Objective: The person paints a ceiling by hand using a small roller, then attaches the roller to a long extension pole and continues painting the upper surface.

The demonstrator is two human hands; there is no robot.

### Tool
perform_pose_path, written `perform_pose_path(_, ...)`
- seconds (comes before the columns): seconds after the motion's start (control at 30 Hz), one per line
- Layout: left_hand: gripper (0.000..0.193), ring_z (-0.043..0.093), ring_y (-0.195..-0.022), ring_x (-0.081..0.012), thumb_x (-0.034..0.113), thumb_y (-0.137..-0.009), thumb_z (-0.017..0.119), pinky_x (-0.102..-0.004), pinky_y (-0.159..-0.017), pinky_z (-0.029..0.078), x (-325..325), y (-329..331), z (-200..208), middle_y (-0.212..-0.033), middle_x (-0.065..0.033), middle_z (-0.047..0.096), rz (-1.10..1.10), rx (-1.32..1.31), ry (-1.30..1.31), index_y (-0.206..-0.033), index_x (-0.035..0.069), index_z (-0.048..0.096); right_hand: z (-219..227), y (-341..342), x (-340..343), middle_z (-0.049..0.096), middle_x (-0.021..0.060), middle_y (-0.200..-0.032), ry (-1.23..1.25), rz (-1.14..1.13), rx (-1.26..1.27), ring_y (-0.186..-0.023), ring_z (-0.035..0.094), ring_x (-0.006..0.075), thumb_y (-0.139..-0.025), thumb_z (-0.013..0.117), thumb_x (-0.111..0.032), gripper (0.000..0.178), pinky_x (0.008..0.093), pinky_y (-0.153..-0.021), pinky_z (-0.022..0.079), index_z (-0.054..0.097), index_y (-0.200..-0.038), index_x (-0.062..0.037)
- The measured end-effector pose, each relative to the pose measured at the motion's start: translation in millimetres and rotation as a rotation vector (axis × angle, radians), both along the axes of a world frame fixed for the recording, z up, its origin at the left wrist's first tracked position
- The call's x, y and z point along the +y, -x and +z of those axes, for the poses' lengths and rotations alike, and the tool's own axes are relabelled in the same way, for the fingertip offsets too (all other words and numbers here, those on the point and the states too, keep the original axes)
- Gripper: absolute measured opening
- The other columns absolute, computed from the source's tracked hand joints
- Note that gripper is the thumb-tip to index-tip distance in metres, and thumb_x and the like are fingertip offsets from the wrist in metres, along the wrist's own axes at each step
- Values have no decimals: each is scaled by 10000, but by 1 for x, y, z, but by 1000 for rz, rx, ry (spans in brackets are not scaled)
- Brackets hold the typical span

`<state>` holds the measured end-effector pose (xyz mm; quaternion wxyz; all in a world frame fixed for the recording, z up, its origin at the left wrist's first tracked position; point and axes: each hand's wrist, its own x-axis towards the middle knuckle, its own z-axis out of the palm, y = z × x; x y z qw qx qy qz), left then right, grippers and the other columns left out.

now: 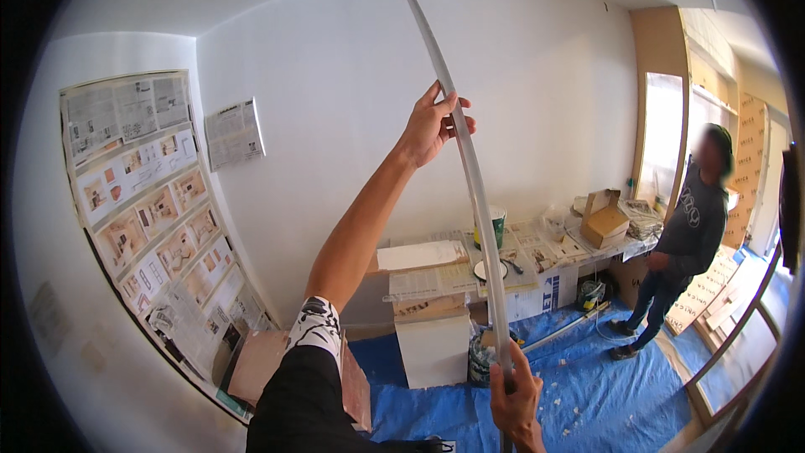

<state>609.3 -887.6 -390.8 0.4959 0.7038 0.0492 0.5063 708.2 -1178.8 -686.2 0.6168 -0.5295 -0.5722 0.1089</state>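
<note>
On the far left, newspaper and printed pictures cover a panel [138, 226]. Near it, at the bottom, sits a pinkish boxy block [260, 365]. To its right the left hand [432, 127] reaches high, fingers curled round a long grey pole [479, 201], thumb along its near side. The pole slants across the middle of the room, its brownish tip close to the ceiling. Lower down, the right hand [516, 398] is closed round it too. If either grip slips, the tall pole could tip, scrape the white wall [319, 117] or knock the green tub [496, 231] behind it. That tub's contents are hidden from me, as are those of the splashed bucket [480, 356] below. Farther right, an open cardboard box [605, 225] stands on the papered bench; I can't make out what it holds. At far right stands a co-worker [692, 210], whom a swinging pole might reach.
</note>
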Motion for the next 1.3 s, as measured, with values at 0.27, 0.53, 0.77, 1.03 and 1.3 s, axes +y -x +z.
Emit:
perform_pose_path(0.27,159,675,-792,-250,192,-1039,434,-388,-733,606,-96,11,2,-1006,-115,555,-21,16,-17,-1116,52,430,-10,12,-100,581,68,-614,46,-56,20,-517,465,74,-934,636,-117,474,277,-455,369,503,-1377,-13)
perform_pose_path(0.53,169,668,-778,-243,190,-1042,427,-383,-715,603,-113,20,0,-1010,-122,560,-7,-13,-27,-1119,40,435,-4,20,-132,656,54,-807,114,-15,45,-550,420,45,-959,628,-155,465,249,-472,370,500,-1387,-25)
perform_pose_path(0.77,222,647,-807,-239,199,-1029,471,-364,-722,591,-68,16,13,-1034,-124,558,-27,-62,27,-1167,27,453,20,28,-97,585,33,-634,70,-52,34,-512,436,60,-957,626,-183,472,270,-460,380,502,-1386,-30)
perform_pose_path(1.03,242,618,-823,-214,195,-1014,505,-345,-745,575,25,12,18,-1051,-101,555,-21,-77,47,-1202,45,484,50,20,-7,647,164,-624,63,-14,-1,-556,638,158,-919,626,-109,498,296,-518,481,472,-1376,17)
perform_pose_path(1.3,255,632,-850,-257,192,-1022,475,-388,-750,582,137,-1,26,-1068,-144,553,-18,-102,57,-1211,22,444,61,5,99,684,246,-724,93,1,-43,-658,724,319,-928,610,-136,515,375,-587,563,447,-1395,6)
